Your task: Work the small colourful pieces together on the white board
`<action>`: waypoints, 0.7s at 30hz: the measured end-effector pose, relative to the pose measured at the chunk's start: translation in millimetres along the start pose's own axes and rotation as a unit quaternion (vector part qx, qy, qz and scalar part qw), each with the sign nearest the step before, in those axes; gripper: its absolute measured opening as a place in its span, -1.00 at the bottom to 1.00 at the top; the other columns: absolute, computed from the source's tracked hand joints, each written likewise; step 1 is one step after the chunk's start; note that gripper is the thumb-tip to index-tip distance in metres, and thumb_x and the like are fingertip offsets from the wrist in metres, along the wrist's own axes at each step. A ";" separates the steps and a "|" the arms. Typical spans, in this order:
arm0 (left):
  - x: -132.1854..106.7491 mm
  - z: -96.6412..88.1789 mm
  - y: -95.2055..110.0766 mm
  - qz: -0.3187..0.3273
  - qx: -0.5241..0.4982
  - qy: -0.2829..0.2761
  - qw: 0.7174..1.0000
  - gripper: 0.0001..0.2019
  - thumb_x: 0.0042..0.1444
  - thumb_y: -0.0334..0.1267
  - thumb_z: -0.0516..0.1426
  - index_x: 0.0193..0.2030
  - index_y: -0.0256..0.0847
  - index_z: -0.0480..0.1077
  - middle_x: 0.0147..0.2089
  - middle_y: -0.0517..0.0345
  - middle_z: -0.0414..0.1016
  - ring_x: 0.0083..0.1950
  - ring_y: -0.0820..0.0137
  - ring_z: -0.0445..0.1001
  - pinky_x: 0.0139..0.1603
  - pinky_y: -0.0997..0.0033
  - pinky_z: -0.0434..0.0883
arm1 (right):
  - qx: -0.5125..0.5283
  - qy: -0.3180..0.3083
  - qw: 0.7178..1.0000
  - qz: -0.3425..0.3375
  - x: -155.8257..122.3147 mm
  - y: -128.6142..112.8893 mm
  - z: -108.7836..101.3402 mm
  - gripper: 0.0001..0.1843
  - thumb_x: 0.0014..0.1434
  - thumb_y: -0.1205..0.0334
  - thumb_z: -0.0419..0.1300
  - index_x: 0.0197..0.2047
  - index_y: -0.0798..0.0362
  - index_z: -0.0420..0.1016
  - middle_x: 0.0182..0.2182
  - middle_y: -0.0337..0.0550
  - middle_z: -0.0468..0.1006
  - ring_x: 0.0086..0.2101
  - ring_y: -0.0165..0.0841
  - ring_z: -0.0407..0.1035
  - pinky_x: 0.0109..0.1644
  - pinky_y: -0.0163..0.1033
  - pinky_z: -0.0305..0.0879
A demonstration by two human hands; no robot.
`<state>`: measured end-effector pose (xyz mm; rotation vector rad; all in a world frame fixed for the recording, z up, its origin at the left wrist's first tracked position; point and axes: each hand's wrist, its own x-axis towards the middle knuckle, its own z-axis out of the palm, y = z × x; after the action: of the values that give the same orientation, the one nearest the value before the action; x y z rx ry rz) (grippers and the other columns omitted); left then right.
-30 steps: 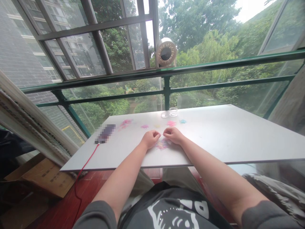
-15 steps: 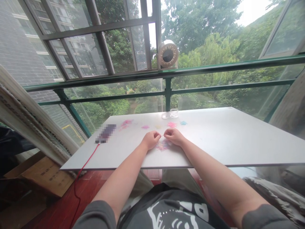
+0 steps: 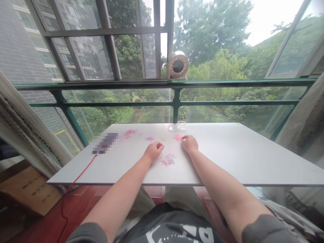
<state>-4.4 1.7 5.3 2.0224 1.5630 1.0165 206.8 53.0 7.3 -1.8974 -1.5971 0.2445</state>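
Observation:
A loose pile of thin, mixed-colour bits point(image 3: 167, 158) lies on the white tabletop point(image 3: 227, 162); their exact kind is too small to tell. My left hand point(image 3: 153, 151) rests at the pile's left edge, fingers curled and thumb near the fingertips. What it holds, if anything, does not show. Farther forward, my right hand point(image 3: 190, 144) is closed in a pinch beside a small red-pink heap point(image 3: 177, 137). Anything between its fingertips is too small to see. A purple heap point(image 3: 150, 138) and a pale yellow heap point(image 3: 164, 138) lie beyond my left hand.
Two clear round containers point(image 3: 181, 126) stand at the table's far edge. At the left are a larger pink heap point(image 3: 129, 133) and a blurred-out dark device point(image 3: 105, 143) with a red cable point(image 3: 83, 172). A round fan-like device point(image 3: 178, 65) sits above the green railing point(image 3: 118, 86).
My hands have parted from above the mixed pile. The right moved forward to the red-pink heap, and the left shifted slightly to the left. The camera view tilted a little.

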 end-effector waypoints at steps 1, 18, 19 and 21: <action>-0.1 0.1 0.0 0.001 0.000 -0.002 1.000 -0.77 0.01 -0.13 0.01 -0.35 -0.21 0.39 -0.34 0.15 0.48 -0.30 0.39 0.41 -0.26 0.42 0.31 | -0.005 0.000 1.000 0.007 3.2 -1.4 0.8 -0.74 0.01 0.21 0.06 -0.29 -0.01 0.54 -0.33 -0.10 0.54 -0.30 -0.29 0.40 -0.28 -0.30 0.21; 2.0 -0.5 0.0 0.000 -0.012 0.000 1.000 -0.76 0.05 -0.20 -0.05 -0.38 -0.21 0.40 -0.37 0.18 0.50 -0.33 0.42 0.41 -0.28 0.44 0.29 | 0.018 -0.003 0.998 -0.066 4.2 11.4 3.0 -0.62 0.00 0.26 0.04 -0.07 0.01 0.41 -0.39 -0.13 0.50 -0.34 -0.31 0.36 -0.26 -0.27 0.21; 2.1 -0.7 0.3 0.000 -0.016 0.003 1.000 -0.76 0.05 -0.21 -0.06 -0.38 -0.21 0.40 -0.36 0.18 0.50 -0.32 0.42 0.41 -0.26 0.44 0.29 | 0.040 0.001 0.997 -0.073 3.1 13.3 2.1 -0.60 0.00 0.27 0.04 -0.04 0.02 0.38 -0.43 -0.16 0.49 -0.37 -0.34 0.35 -0.28 -0.28 0.20; 2.2 -0.6 0.5 -0.001 -0.020 0.005 1.000 -0.76 0.06 -0.23 -0.07 -0.38 -0.22 0.40 -0.35 0.18 0.50 -0.29 0.42 0.41 -0.23 0.44 0.30 | 0.084 0.008 0.993 -0.083 -1.2 16.4 -0.1 -0.57 0.00 0.27 0.02 -0.02 0.06 0.33 -0.49 -0.21 0.44 -0.44 -0.38 0.32 -0.33 -0.30 0.19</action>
<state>-4.3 3.6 6.8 1.9917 1.5372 1.0510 219.9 50.9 -2.4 -1.6274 -1.6594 0.2828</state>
